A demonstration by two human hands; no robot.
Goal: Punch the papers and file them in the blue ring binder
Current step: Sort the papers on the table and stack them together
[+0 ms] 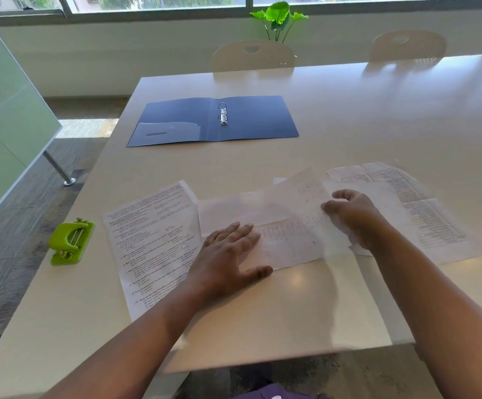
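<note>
- At the far left of the table (349,110), near its left edge, sits the green hole punch (70,241), untouched and well apart from both hands. It looks small, rigid and easy to lift by its body.
- Just right of it lies a printed question sheet (153,243), flat on the table, its right edge tucked under the left hand (228,263).
- That hand rests palm down, fingers spread and flat, pressing on the loose middle sheet (288,243) rather than gripping anything.
- Beyond, toward the far side of the table, the blue ring binder (248,119) lies open and flat, its metal rings (223,113) standing at the spine. Whether the rings are open or closed I cannot tell.
- The middle sheets overlap untidily and look blurred, one partly raised off the table.
- The right hand (355,217) curls over that raised sheet, fingertips bent onto the paper; it seems to pinch or drag it, though the grasp itself is hidden.
- Furthest right, tabular pages (424,208) lie spread out, partly under the others.
- Judged by look, the papers are light, thin and floppy, slippery on the smooth tabletop and easy to crease. They are best squared into a stack and held by the edges, one long edge fed into the punch.
</note>
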